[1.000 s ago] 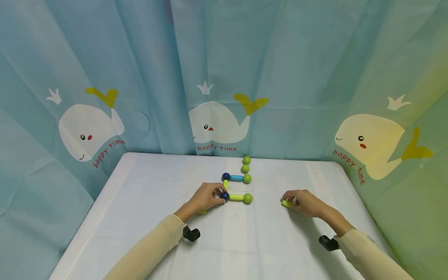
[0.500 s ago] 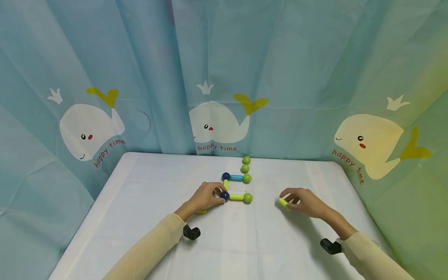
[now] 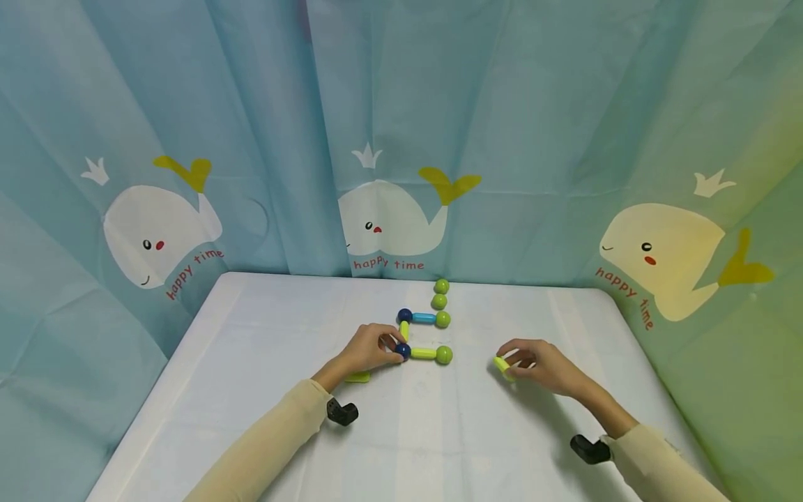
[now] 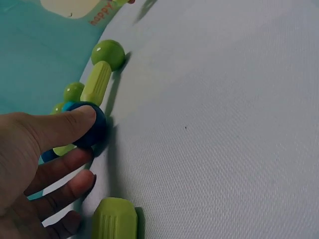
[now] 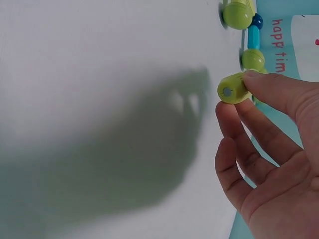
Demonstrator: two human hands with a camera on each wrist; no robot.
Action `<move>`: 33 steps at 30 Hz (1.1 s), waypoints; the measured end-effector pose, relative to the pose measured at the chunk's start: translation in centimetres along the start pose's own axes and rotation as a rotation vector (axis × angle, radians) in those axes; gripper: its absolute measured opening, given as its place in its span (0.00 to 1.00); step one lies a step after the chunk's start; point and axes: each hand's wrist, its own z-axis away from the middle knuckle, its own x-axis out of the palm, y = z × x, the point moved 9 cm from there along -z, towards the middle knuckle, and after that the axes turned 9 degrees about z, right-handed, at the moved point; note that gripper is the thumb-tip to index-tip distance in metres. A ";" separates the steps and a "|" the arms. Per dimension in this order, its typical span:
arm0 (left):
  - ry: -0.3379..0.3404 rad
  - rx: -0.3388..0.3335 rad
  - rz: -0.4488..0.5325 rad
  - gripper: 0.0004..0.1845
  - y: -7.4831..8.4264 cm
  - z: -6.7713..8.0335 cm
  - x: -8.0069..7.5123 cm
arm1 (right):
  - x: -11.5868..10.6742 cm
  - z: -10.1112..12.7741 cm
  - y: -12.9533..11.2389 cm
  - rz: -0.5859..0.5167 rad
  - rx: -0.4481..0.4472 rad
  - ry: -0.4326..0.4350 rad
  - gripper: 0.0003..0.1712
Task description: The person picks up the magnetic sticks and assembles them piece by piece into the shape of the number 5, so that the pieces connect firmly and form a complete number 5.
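A chain of toy sticks and balls lies on the white table (image 3: 439,432): two green balls (image 3: 441,293) at the back, a blue stick (image 3: 424,318), a dark blue ball (image 3: 404,316), a short yellow-green stick, a second dark blue ball (image 3: 403,351), a yellow-green stick (image 3: 423,353) and a green ball (image 3: 444,355). My left hand (image 3: 370,351) pinches the nearer dark blue ball (image 4: 89,124). A loose yellow-green stick (image 3: 357,377) lies by that wrist (image 4: 113,219). My right hand (image 3: 539,364) holds another yellow-green stick (image 3: 502,367) (image 5: 233,89) just above the table.
Blue curtains with whale prints (image 3: 389,223) close off the table's back and sides. A black wrist mount (image 3: 341,413) sits at each cuff. The table's front half holds only my forearms.
My right hand has lifted the yellow-green stick off the table and carried it slightly left, toward the chain. The left hand has stayed on the dark blue ball.
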 end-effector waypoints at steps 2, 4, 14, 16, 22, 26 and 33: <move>-0.005 -0.009 0.018 0.15 -0.1 0.0 0.0 | 0.2 0.1 -0.1 -0.032 -0.003 0.002 0.16; -0.013 -0.018 0.034 0.15 -0.1 -0.1 0.0 | 0.4 0.1 -0.2 -0.059 -0.005 0.009 0.16; -0.037 -0.049 0.045 0.15 -0.4 -0.2 -0.1 | 1.4 -0.1 -0.3 -0.110 -0.007 0.034 0.17; -0.037 -0.047 0.042 0.15 -0.5 -0.3 -0.1 | 1.6 -0.2 -0.2 -0.111 0.005 0.031 0.17; -0.034 -0.041 0.038 0.15 -0.5 -0.3 0.0 | 2.4 -0.5 -0.1 -0.128 0.043 0.027 0.17; -0.028 -0.037 0.038 0.14 -0.5 -0.3 0.0 | 3.3 -0.8 -0.1 -0.164 0.077 0.006 0.18; -0.023 -0.040 0.034 0.15 -0.3 -0.2 -0.1 | 5.1 -1.3 -0.4 -0.213 0.135 0.000 0.18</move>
